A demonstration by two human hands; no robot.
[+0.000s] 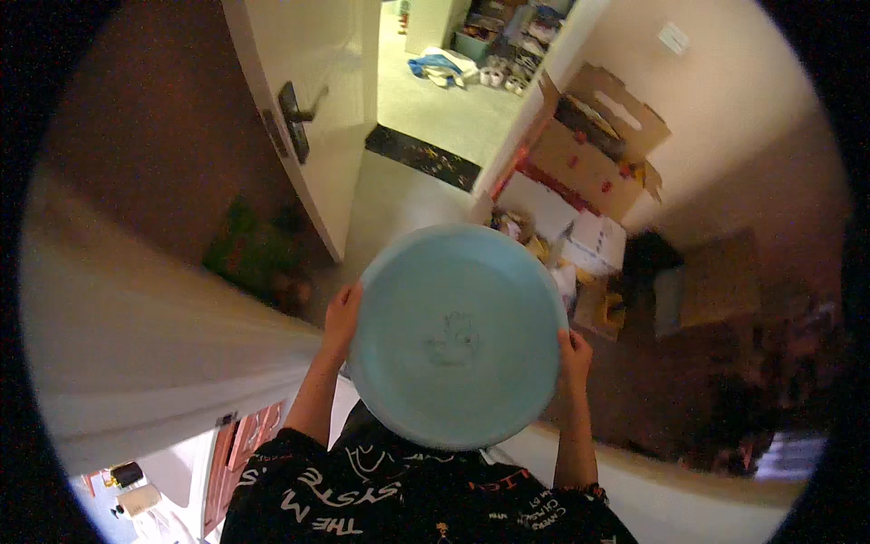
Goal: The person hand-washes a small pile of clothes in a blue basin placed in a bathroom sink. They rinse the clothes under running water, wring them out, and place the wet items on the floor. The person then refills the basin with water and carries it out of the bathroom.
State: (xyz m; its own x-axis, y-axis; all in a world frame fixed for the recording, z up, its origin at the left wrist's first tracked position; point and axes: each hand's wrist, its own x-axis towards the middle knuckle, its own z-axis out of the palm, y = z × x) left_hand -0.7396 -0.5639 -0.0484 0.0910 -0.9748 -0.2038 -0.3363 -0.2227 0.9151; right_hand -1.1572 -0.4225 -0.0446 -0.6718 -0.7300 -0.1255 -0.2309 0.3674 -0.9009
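A round light-blue plastic basin (455, 394) is held out in front of my body, its inside facing up toward me. A faint drawn figure marks its bottom, and I see nothing lying in it. My left hand (342, 318) grips the left rim, with the fingers partly hidden by the basin. On the opposite side, my right hand (576, 350) holds the right rim. Both forearms reach forward from a black printed shirt (408, 496).
Ahead, a white door (319, 61) with a dark handle (297, 122) stands ajar. A dark doormat (423, 156) lies at the threshold; shoes (503, 75) and a blue-and-white cloth (442, 66) are beyond. Cardboard boxes (578, 163) line the right wall. A green object (251, 248) sits behind the door.
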